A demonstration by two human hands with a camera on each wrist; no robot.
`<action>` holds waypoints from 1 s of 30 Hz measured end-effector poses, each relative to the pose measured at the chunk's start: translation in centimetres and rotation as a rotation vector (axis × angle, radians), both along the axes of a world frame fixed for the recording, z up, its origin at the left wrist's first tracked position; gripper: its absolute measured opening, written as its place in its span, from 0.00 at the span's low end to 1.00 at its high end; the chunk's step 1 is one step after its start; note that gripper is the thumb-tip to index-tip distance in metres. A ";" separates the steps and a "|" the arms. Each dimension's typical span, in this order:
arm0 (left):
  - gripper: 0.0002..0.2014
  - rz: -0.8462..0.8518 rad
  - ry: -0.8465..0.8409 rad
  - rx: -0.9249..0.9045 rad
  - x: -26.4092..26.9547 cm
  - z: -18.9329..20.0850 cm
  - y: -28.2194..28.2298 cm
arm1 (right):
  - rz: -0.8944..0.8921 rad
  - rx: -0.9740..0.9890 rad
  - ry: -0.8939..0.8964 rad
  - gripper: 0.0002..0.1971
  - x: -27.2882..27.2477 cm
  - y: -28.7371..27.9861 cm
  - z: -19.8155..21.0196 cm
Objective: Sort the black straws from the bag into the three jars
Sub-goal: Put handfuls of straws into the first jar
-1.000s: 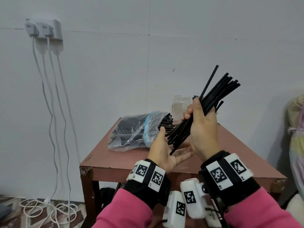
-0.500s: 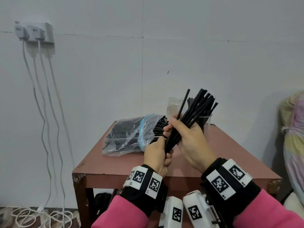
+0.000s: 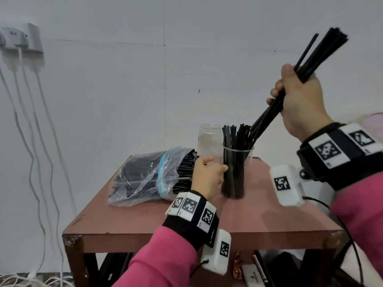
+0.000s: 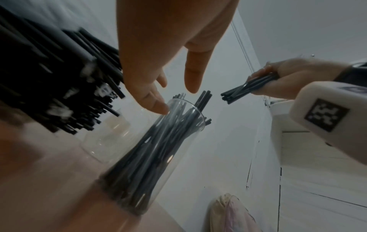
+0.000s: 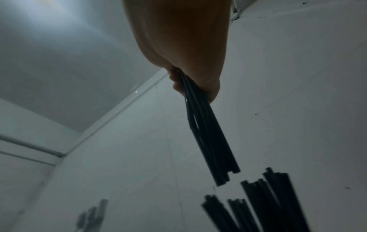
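Pink sleeves (image 3: 170, 259) on both arms. Black wrist bands (image 3: 191, 222) behind each hand, ringed with white tiles carrying black square-pattern markers. White rounded camera pod (image 3: 287, 184) slung under each wrist, also marker-tagged. Black cable (image 3: 317, 200) off right pod, probably to sleeve; end hidden.

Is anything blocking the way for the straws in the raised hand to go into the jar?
Partly. The jar already holds upright straws that crowd its mouth right under the bundle gripped by the right hand. Nothing else is between.
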State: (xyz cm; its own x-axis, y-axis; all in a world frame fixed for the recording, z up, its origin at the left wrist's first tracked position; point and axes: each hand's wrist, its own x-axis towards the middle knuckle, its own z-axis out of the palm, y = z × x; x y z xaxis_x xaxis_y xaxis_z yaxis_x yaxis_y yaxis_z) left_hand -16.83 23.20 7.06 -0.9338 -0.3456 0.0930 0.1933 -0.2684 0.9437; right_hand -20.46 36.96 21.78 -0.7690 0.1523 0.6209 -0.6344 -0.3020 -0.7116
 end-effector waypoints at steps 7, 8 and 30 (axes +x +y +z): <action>0.51 -0.039 0.064 -0.162 -4.4 1.4 2.5 | -0.021 0.072 -0.095 0.06 -4.7 -1.6 -2.0; 0.53 -0.053 0.071 -0.174 -5.0 1.4 2.6 | -0.004 0.086 -0.127 0.06 -5.3 -1.8 -2.5; 0.36 -0.052 0.113 -0.214 -6.3 1.1 3.3 | -0.191 0.722 0.117 0.12 -5.9 -2.7 -6.5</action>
State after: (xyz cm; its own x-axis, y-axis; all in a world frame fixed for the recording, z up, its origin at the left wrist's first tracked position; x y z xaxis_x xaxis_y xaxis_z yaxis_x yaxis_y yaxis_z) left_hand -23.16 26.46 8.18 -0.9295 -0.2584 0.2633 0.2915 -0.0770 0.9535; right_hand -26.32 34.24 15.32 -0.6932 -0.1989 0.6928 -0.7122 0.3365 -0.6160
